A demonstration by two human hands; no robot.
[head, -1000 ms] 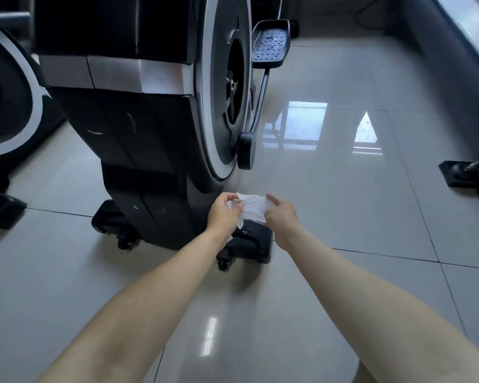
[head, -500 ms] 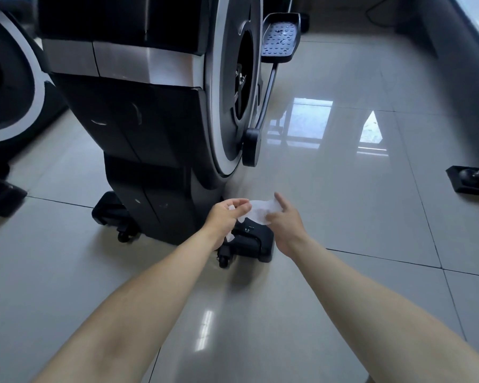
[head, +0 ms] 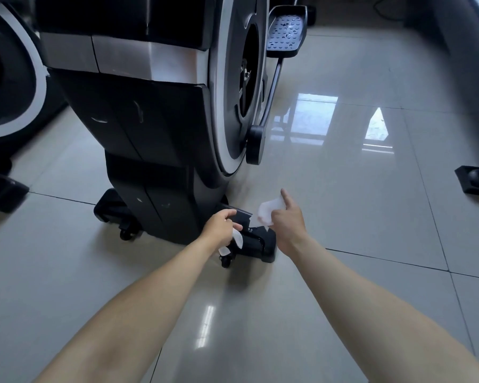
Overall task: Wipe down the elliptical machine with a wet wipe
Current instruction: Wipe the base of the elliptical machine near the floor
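We can read no text, brand, number or sign anywhere. The black and silver elliptical machine (head: pixel 150 120) shows only pale scuffs on its housing, which form no letters. Its black dotted pedal (head: pixel 286 31) at 12 o'clock carries a pattern of bumps and no writing we can make out. The white wet wipe (head: pixel 267 211) bears no print.

2 bare forearms (head: pixel 138 308), bare hands (head: pixel 222 227)
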